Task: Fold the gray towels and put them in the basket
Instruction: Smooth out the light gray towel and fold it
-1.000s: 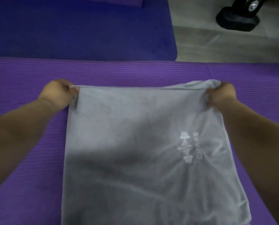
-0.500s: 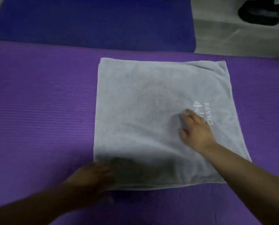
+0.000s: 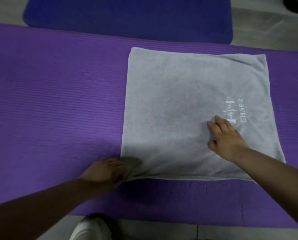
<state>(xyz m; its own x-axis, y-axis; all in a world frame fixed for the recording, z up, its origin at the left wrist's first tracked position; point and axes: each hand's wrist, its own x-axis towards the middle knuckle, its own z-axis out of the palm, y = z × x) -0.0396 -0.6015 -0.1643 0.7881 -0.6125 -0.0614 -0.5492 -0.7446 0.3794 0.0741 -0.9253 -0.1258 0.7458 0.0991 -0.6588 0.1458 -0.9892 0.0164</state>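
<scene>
purple mat (image 3: 49, 101): big ribbed one, runs way out past the left hand's outer side, and everything here sits on it
left hand (image 3: 106, 170): fingers curled round the towel's near-left corner, gripping it so the cloth bunches up a bit right there
blue mat (image 3: 127, 18): well beyond both hands, up against the purple one's far edge
gray towel (image 3: 170, 92): roughly square, lying flat on the purple mat, stretching away from both hands
right hand (image 3: 226, 137): palm down on the towel, fingers straight and slightly spread, gripping nothing, just pressing the cloth
logo (image 3: 235, 110): white stitching reading CHARS, right at the right hand's fingertips
</scene>
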